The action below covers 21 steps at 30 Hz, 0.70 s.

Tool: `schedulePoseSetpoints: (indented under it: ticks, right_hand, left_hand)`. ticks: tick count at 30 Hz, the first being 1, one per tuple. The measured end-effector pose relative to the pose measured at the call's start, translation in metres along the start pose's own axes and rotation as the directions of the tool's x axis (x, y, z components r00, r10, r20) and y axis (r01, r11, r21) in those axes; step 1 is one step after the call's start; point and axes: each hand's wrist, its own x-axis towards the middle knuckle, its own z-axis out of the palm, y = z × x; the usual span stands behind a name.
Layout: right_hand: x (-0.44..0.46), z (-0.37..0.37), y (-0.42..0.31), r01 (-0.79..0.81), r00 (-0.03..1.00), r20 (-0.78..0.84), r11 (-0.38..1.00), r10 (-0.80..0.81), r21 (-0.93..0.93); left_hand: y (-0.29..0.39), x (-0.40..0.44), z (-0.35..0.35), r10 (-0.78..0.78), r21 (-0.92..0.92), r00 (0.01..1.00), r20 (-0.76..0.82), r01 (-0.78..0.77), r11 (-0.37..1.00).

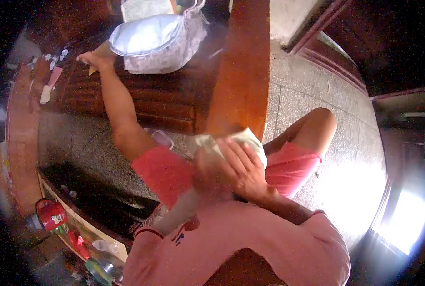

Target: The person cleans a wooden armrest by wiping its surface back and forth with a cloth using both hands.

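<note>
A pale cloth point(251, 140), off-white to light green, is bunched over my lap at the near end of the wooden bench. My right hand point(243, 167) is closed over it, with its fingers stretched close together across the front and its thumb hidden. Just beside it, my left hand point(212, 169) is smeared by motion. It overlaps the cloth's left side, and its fingers cannot be made out.
On the wooden bench point(241, 62) I sit astride. A whitish bag point(167, 59) and a shiny rounded cover point(148, 35) lie on the dark wooden furniture ahead. A pale slipper point(163, 138) rests on the speckled floor. At lower left stands a red container point(51, 214).
</note>
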Motion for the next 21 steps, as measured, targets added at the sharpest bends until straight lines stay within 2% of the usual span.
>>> schedulePoseSetpoints:
  ticks: [1,2,3,4,6,10,13,14,18,19,21]
  right_hand:
    - [-0.010,0.004,0.001,-0.029,0.999,-0.012,0.999,0.030,0.029]
    - [-0.016,0.009,0.003,-0.058,0.998,-0.023,0.997,0.060,0.058]
    - [-0.019,0.013,0.005,-0.077,0.993,-0.081,0.994,0.083,0.077]
    - [-0.020,0.018,0.008,-0.093,0.984,-0.143,0.991,0.107,0.096]
    - [-0.011,0.019,0.019,-0.073,0.954,-0.272,0.976,0.128,0.203]
    - [0.030,-0.010,0.036,-0.231,0.876,-0.348,0.923,0.335,0.307]
    - [0.053,-0.020,0.068,-0.126,0.889,-0.377,0.930,0.260,0.344]
    - [0.060,-0.020,0.076,-0.208,0.889,-0.338,0.929,0.310,0.306]
    - [0.091,-0.014,0.121,-0.254,0.835,-0.285,0.789,0.471,0.560]
    - [0.101,-0.015,0.134,-0.272,0.826,-0.235,0.727,0.512,0.630]
    - [0.122,-0.020,0.159,-0.288,0.808,-0.157,0.613,0.568,0.736]
  left_hand:
    - [0.000,0.004,-0.004,0.011,-0.024,0.999,-0.033,-0.012,1.000]
    - [-0.002,0.011,-0.009,-0.076,-0.294,0.994,-0.082,0.049,0.955]
    - [-0.007,0.025,-0.020,-0.173,-0.544,0.980,-0.104,0.089,0.834]
    - [-0.012,0.038,-0.027,-0.268,-0.753,0.958,-0.097,0.106,0.649]
    - [-0.026,0.057,-0.033,-0.141,-0.736,0.990,-0.010,0.088,0.671]
    - [-0.053,0.112,-0.047,0.092,-0.688,0.983,0.158,0.043,0.724]
    - [-0.057,0.154,-0.046,0.142,-0.629,0.972,0.186,0.006,0.778]
    - [-0.058,0.167,-0.037,0.161,-0.633,0.969,0.188,-0.006,0.774]
    - [-0.062,0.221,-0.001,0.290,-0.553,0.955,0.054,-0.214,0.805]
    - [-0.061,0.238,0.006,0.235,-0.567,0.958,0.165,-0.102,0.817]
    - [-0.061,0.267,0.010,0.272,-0.549,0.941,0.203,-0.120,0.827]
